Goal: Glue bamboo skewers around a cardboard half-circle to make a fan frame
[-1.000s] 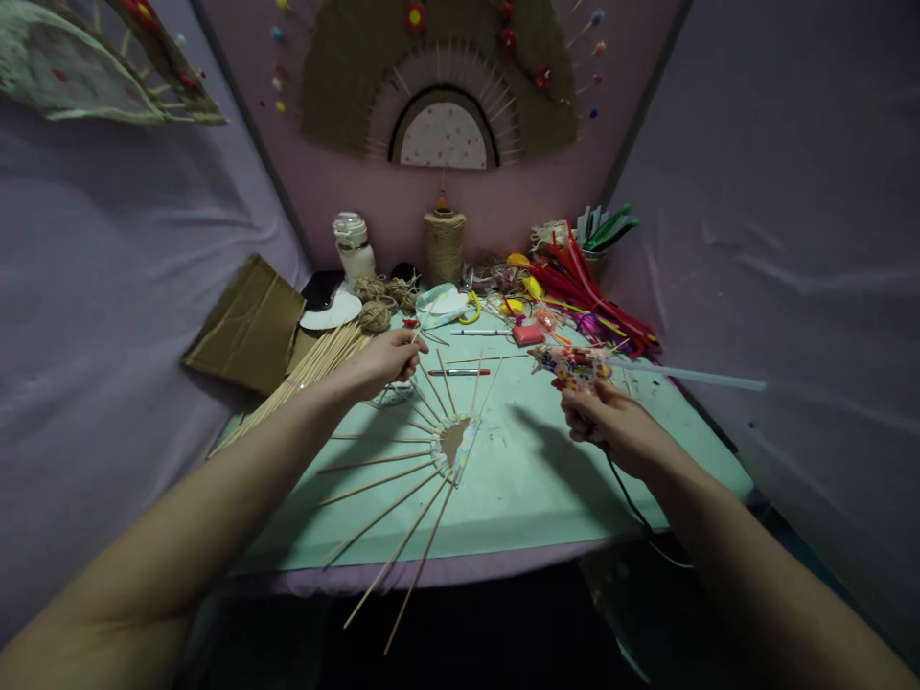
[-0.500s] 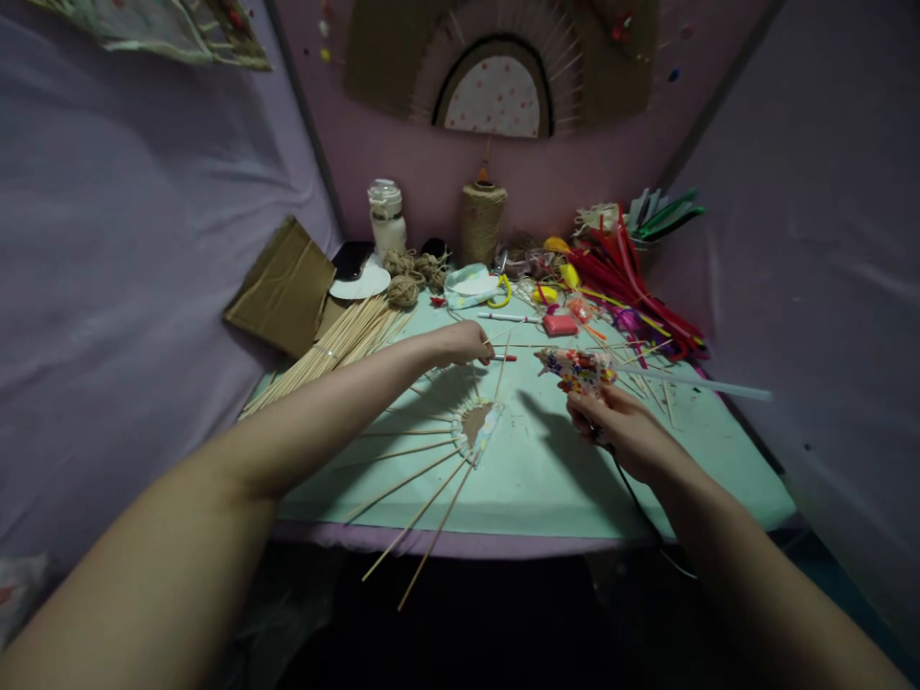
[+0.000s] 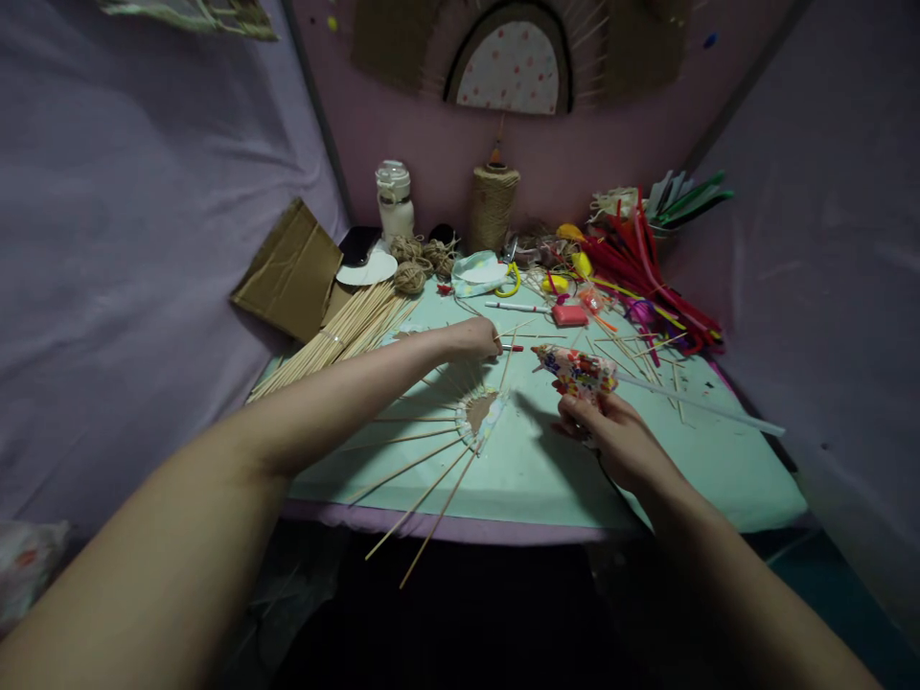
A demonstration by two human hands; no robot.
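My right hand (image 3: 616, 441) is closed round a glue gun (image 3: 575, 371) covered in a colourful floral pattern, with a long clear glue stick (image 3: 701, 405) poking out behind it. Its nozzle points left, toward a fan of thin wooden skewers (image 3: 424, 450) glued round a small half-round card hub (image 3: 480, 410) on the mint green table (image 3: 546, 470). My left hand (image 3: 475, 338) reaches across above the fan and pinches a thin skewer near a red pen (image 3: 512, 348).
A bundle of skewers (image 3: 345, 331), brown cardboard (image 3: 287, 268), twine balls (image 3: 411, 276), a jute spool (image 3: 493, 206), a white jar (image 3: 395, 196), and red and green pipe cleaners (image 3: 647, 264) crowd the back of the table. Loose sticks lie at the right. Purple cloth walls close in.
My left hand has moved right, from the skewer bundle side to above the fan. The right hand with the glue gun has stayed near the same spot. The camera has tilted down.
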